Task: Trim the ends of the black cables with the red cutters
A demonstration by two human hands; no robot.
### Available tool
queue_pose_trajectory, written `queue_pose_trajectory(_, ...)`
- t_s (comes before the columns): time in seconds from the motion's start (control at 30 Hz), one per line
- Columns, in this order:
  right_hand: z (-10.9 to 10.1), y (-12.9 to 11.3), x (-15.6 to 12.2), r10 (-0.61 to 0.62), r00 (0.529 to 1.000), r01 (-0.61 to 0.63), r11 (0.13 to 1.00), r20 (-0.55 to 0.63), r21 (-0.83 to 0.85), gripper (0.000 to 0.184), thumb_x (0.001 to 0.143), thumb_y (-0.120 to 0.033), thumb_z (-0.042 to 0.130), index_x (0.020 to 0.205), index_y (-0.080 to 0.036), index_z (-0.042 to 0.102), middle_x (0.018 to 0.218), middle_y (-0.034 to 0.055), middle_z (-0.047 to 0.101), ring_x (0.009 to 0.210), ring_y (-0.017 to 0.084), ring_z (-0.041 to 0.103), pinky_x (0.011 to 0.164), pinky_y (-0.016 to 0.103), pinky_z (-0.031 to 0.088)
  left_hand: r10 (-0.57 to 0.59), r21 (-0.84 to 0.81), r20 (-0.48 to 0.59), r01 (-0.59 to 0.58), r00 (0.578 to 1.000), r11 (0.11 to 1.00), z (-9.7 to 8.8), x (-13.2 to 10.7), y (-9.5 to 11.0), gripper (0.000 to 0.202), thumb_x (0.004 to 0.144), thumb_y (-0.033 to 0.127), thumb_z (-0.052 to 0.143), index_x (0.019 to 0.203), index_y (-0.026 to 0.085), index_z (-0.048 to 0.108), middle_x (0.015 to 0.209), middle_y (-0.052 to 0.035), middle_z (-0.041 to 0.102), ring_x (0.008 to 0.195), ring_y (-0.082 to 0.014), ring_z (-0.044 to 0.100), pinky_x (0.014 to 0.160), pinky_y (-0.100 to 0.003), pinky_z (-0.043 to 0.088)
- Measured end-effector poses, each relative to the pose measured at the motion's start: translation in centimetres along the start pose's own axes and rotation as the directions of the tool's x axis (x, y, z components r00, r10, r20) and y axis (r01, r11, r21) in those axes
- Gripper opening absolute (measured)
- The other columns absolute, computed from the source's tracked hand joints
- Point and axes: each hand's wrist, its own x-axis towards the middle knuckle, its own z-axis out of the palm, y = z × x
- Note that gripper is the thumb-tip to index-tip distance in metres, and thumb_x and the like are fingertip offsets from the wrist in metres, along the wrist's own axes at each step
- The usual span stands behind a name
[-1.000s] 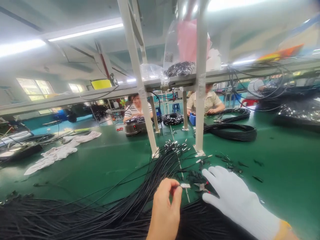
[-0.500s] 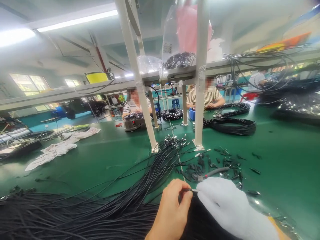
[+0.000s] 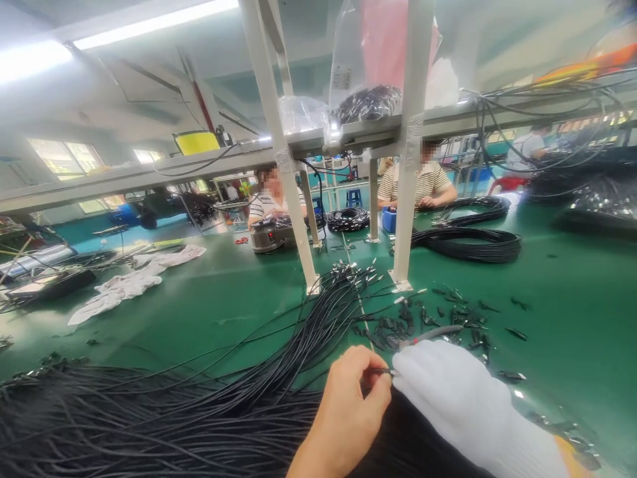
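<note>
Black cable [image 3: 382, 371] between my hands: bare left grip [image 3: 354, 408] pinching it, gloved right grip [image 3: 450, 392] closed on its tip [image 3: 393, 373]. Could slip if my pinch slackens; pushing forward, right grip could knock pliers [image 3: 438, 331].

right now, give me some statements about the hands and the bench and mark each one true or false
1. Both hands are bare. False: the left hand is bare, but the right hand is gloved in white.
2. The left hand pinches a black cable end. True.
3. The white cloth hangs from the shelf. False: the white cloth lies on the green tabletop.
4. A grey tool handle lies just beyond the right hand. True.
5. The black scraps are gathered inside a box. False: the black scraps are strewn loose on the tabletop.
</note>
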Motion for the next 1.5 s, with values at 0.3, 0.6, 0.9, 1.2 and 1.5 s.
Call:
queue_pose_trajectory(0.3,-0.4,-0.7,0.3,0.011,1.0,-0.01,0.997,0.009,-0.077,0.032,0.089,-0.008,0.037,0.067,-0.021,0.057,0.059,0.0028,0.054,0.059,0.018,0.05,0.063,0.033,0.029,-0.049,-0.117,0.012,0.05,0.999,0.992,0.2,0.2,-0.3,0.009,0.078,0.015,0.052,0.072,0.02,0.057,0.072,0.0014,0.054,0.075,-0.0166,0.05,0.072,-0.029,0.038)
queue_pose_trajectory(0.6,0.0,-0.4,-0.6,0.292,0.707,-0.68,0.534,0.645,0.503,0.042,0.096,-0.037,0.037,0.058,-0.021,0.047,0.053,-0.0029,0.055,0.051,0.011,0.049,0.05,0.024,0.033,0.03,-0.016,-0.041,-0.03,0.999,0.999,0.7,-0.1,-0.4,0.011,0.076,0.013,0.052,0.069,0.02,0.054,0.067,0.003,0.05,0.068,-0.0149,0.047,0.065,-0.028,0.036)
queue_pose_trajectory(0.9,0.8,-0.8,-1.0,0.124,0.572,-0.799,-0.143,0.811,0.585,0.057,0.093,-0.061,0.025,0.071,-0.021,0.059,0.049,0.0027,0.058,0.043,0.016,0.054,0.046,0.029,0.044,0.063,-0.084,-0.027,-0.065,0.998,0.994,0.3,-0.3,0.0,0.013,0.078,0.01,0.052,0.073,0.02,0.058,0.071,0.0017,0.056,0.071,-0.015,0.05,0.066,-0.026,0.038)
queue_pose_trajectory(1.2,-0.2,-0.1,0.0,0.244,0.588,-0.808,0.135,0.771,0.573,0.043,0.094,-0.049,0.038,0.067,-0.021,0.056,0.057,0.0006,0.062,0.051,0.014,0.056,0.051,0.025,0.042,0.016,-0.239,0.036,-0.007,0.999,0.971,0.0,0.0,-0.3,0.01,0.084,0.019,0.057,0.079,0.018,0.065,0.075,0.0008,0.06,0.074,-0.0148,0.05,0.071,-0.026,0.039)
queue_pose_trajectory(1.5,-0.4,0.7,-0.7,0.199,0.937,-0.31,0.851,0.286,0.424,0.038,0.098,-0.032,0.037,0.066,-0.021,0.054,0.061,-0.0018,0.054,0.058,0.012,0.05,0.058,0.026,0.035,-0.038,-0.308,0.088,0.063,0.995,0.949,-0.3,0.2,-0.4,0.008,0.081,0.024,0.063,0.078,0.017,0.066,0.073,0.0006,0.061,0.072,-0.0146,0.05,0.069,-0.027,0.039)
